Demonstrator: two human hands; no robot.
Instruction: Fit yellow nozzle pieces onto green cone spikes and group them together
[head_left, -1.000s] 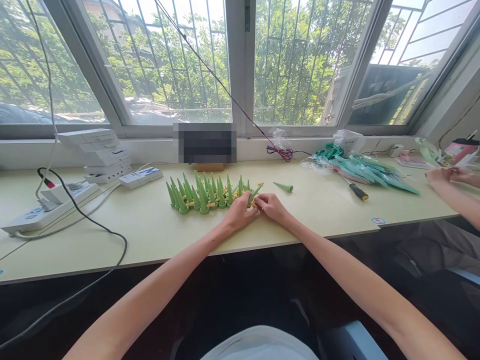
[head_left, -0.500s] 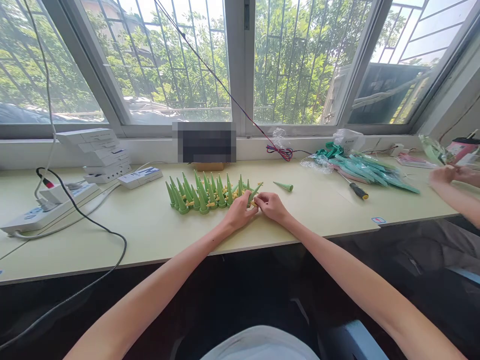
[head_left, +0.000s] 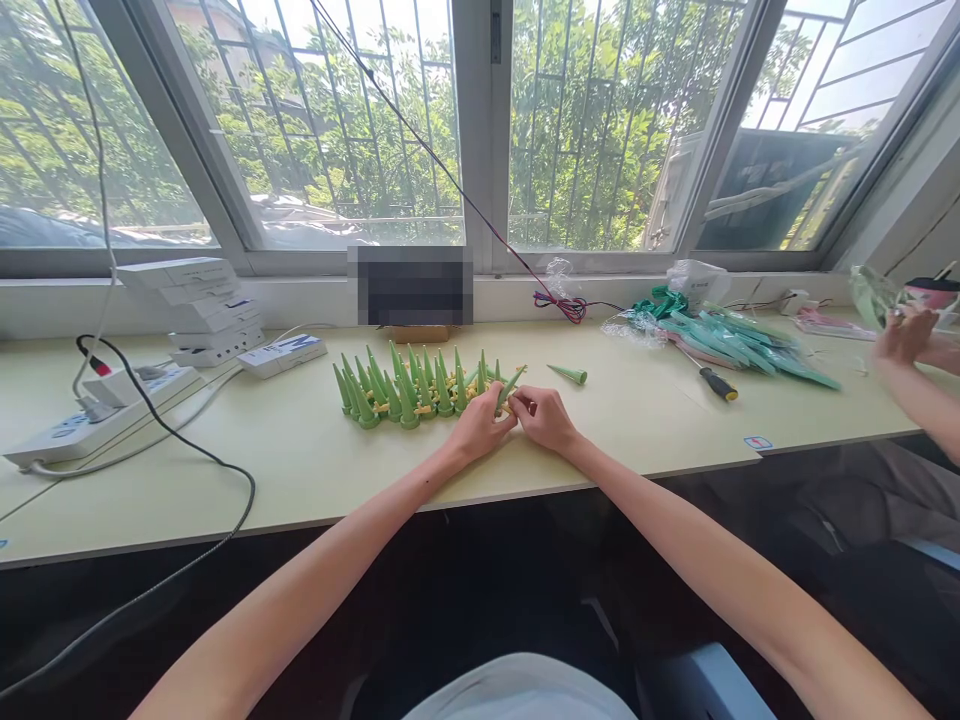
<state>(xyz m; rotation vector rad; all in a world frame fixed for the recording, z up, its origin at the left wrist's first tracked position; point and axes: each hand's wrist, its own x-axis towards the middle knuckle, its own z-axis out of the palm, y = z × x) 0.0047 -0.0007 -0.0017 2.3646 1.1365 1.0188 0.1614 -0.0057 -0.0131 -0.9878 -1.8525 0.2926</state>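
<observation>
I have the left hand point(head_left: 480, 425) holding a smooth, tapered green cone point(head_left: 512, 384), tilted, near the table point(head_left: 300, 460)'s front edge. The right hand point(head_left: 546, 418) is narrow, pinching a yellow bit point(head_left: 506, 408) by its base. Upright cones point(head_left: 407, 398) crowd my left side; rightward, bare tabletop opens between a loose cone point(head_left: 570, 374) lying down and the screwdriver point(head_left: 718, 383).

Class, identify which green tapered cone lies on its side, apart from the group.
The lone green tapered cone on the pale yellow table, beyond the right hand; most clustered cones stand upright, and the left hand holds another cone tilted.
</observation>
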